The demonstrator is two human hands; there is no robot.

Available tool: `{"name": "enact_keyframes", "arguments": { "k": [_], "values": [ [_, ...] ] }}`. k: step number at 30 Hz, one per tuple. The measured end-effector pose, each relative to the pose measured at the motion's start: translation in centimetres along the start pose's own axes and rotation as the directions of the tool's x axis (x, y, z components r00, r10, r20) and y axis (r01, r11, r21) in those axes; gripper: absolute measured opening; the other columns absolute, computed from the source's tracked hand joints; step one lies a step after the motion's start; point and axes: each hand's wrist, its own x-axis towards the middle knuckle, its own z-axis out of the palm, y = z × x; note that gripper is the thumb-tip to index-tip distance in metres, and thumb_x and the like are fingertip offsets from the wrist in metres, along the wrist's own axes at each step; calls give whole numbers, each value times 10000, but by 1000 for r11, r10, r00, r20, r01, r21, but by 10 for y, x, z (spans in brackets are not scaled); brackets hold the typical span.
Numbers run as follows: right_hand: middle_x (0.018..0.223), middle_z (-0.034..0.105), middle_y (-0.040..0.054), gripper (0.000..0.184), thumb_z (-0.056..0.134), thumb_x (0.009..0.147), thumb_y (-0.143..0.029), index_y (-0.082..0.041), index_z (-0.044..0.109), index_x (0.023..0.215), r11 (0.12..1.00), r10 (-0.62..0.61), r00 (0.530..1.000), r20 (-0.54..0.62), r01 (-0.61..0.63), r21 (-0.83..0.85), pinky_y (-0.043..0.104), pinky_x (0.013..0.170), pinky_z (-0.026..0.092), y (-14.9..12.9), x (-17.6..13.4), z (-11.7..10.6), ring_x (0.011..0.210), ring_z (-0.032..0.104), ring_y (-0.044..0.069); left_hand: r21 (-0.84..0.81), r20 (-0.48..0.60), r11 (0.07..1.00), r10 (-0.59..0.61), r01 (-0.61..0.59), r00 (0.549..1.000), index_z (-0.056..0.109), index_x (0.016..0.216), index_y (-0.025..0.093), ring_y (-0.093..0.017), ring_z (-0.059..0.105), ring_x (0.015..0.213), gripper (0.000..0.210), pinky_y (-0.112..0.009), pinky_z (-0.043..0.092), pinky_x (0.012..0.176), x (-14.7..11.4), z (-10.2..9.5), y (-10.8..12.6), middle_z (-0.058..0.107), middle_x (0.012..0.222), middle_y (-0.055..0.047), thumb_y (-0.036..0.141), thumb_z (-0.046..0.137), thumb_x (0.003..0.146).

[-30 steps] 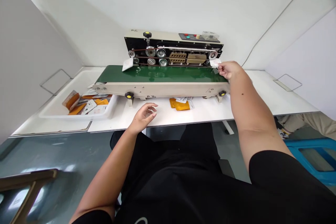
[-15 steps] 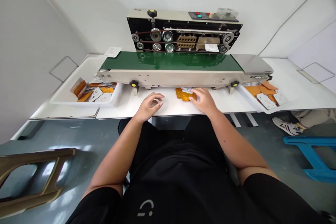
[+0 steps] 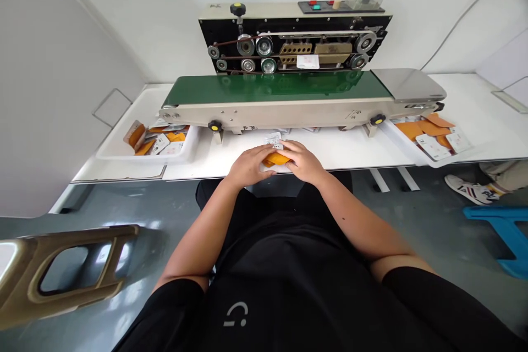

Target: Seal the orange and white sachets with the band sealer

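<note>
Lying between the facing fingers, the orange packet (image 3: 277, 159) is held by the left hand (image 3: 248, 166) and right hand (image 3: 306, 164), neither clearly nearer; fingers are bent, nearly closed on its sides. Exposed part runs crosswise from fingers to fingers; full long axis and pointing end are covered, not determinable. White printed packet (image 3: 274, 139) is seen at the fingertips' far side

"Ci" stands in pale letters (image 3: 236, 315) on the black shirt (image 3: 292, 280), this side of the green belt (image 3: 280, 87); other print — on the panel (image 3: 284, 114) below the belt, the packets (image 3: 274, 139) before it, the white packet (image 3: 308, 61) at its rear edge — is too small to read.
</note>
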Motion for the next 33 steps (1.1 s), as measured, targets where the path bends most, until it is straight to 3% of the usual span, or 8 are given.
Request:
{"name": "enact_keyframes", "arguments": {
  "k": [5,9,13,18,25,28,30,33],
  "values": [
    [1272,709,108,319,539,1052,-345,-284,763,1270,992,87,966,-242,-63,106,543,1128,531,5,-12,-7,1262,633,302,21,5,999,-39,39,999,685,1412,241,-399,587,1424,707,-585,431,1221,1,-1,-3,627,1540,-139,473,902,780],
    [1183,741,114,404,509,1061,-545,-233,704,1228,880,382,851,-361,-216,423,444,1013,601,13,-17,-7,1135,715,270,2,-1,1000,-28,28,1000,714,1370,252,-387,582,1429,661,-574,415,1243,1,-2,-2,629,1541,-119,444,910,768],
    [1206,757,137,452,599,998,-599,-210,658,1221,736,523,769,-368,-190,650,431,971,621,17,-13,-8,1113,746,272,-34,-27,999,-36,35,999,674,1433,247,-390,573,1429,726,-566,404,1246,2,-4,1,629,1535,-126,492,891,785],
    [1311,739,162,526,657,962,-587,-209,622,1327,678,488,833,-261,-173,714,442,1001,622,-6,5,4,1156,749,284,-242,-122,965,-138,105,983,658,1431,224,-353,622,1334,677,-503,464,1176,2,-14,0,671,1444,-149,551,821,860],
    [1009,796,57,352,663,970,-558,-244,721,1120,785,384,919,-92,-273,555,370,826,629,-47,23,25,907,771,244,-585,-166,784,-366,207,916,735,820,199,-221,690,835,420,-341,545,835,-10,-19,-13,749,859,-56,612,790,869],
    [710,694,6,329,695,947,-573,-245,707,922,861,384,917,-103,-316,399,328,651,558,-35,28,-5,689,702,219,-621,-270,759,-440,194,856,715,766,202,-198,661,784,433,-315,524,795,-12,-17,-19,725,796,-34,616,814,843],
    [708,663,2,352,689,951,-592,-241,690,949,889,390,883,-259,-289,354,304,637,526,-9,37,-48,692,675,201,-629,-309,755,-458,182,833,712,757,202,-187,646,775,422,-300,511,776,-11,-16,-21,715,788,-28,600,823,843],
    [763,638,13,352,482,1080,-520,-205,615,1168,881,463,645,-608,-263,392,267,601,469,53,56,-137,638,602,145,-638,-316,753,-449,163,836,719,766,201,-179,641,783,403,-289,505,771,-9,-16,-22,712,797,-28,578,838,843]
  ]
}}
